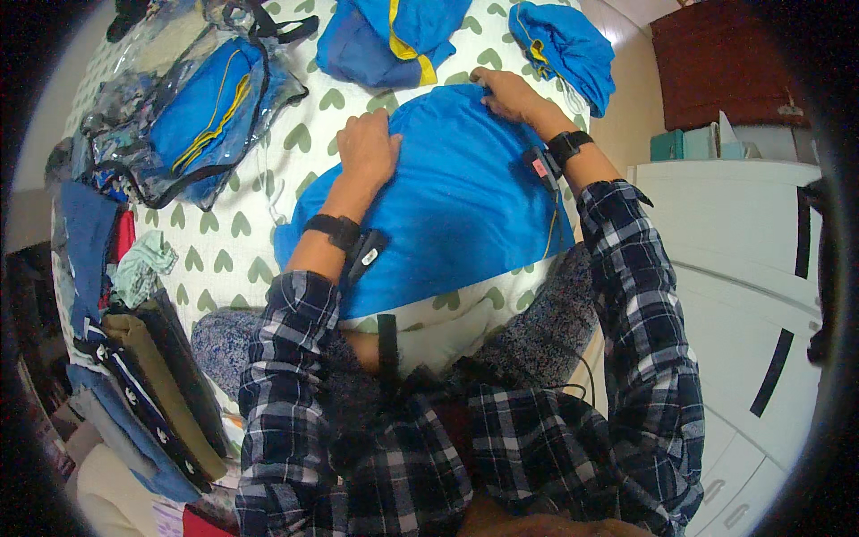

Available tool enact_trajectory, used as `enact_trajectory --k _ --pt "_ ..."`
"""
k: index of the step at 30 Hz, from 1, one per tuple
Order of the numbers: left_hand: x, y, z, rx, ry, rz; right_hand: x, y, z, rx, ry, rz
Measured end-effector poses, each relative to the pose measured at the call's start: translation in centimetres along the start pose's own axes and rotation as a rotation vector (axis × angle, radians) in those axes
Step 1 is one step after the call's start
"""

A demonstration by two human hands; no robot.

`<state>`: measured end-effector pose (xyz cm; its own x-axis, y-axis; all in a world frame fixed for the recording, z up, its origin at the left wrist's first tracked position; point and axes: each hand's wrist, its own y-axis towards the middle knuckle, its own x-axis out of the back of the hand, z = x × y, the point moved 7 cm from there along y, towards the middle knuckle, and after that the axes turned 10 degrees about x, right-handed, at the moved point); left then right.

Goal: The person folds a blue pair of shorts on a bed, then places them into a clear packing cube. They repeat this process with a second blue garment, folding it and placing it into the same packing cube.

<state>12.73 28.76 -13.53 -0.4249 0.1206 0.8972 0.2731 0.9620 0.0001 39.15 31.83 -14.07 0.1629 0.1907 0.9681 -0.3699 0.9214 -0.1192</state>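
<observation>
A blue cloth garment (456, 194) lies spread in front of me, its near edge slanting across my lap. My left hand (368, 149) is curled at its upper left edge, thumb against the cloth. At the upper right edge, my right hand (508, 95) pinches the fabric between thumb and bent fingers. The fingertips of the left hand are partly hidden. Just beyond the hands lies a second blue garment (362, 50) with yellow trim. A bunched blue piece with yellow and white cords (567, 54) rests past my right hand.
A clear plastic bag with black edging (194, 181) holds more blue and yellow cloth at left. Folded clothes (158, 382) are stacked along the bed's left side. Green hearts pattern the bed cover (221, 231). A white cabinet (731, 221) stands at right.
</observation>
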Motion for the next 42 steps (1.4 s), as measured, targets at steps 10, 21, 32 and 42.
enact_trajectory --k 10,21,32,42 --pt "0.0 0.5 0.8 0.017 -0.173 -0.079 1.2 -1.5 -0.2 -0.05 -0.054 -0.271" --pt "1.5 -7.5 -3.8 -0.579 0.064 -0.269 3.7 -11.2 3.8 0.288 0.06 -0.505" --pt "-1.6 -9.4 -3.4 -0.606 0.171 -0.17 3.4 -14.0 9.1 0.104 -0.287 -0.596" --pt "0.2 -11.4 -0.8 -0.476 0.127 -0.161 -3.8 -10.8 9.4 -0.14 -0.281 -0.378"
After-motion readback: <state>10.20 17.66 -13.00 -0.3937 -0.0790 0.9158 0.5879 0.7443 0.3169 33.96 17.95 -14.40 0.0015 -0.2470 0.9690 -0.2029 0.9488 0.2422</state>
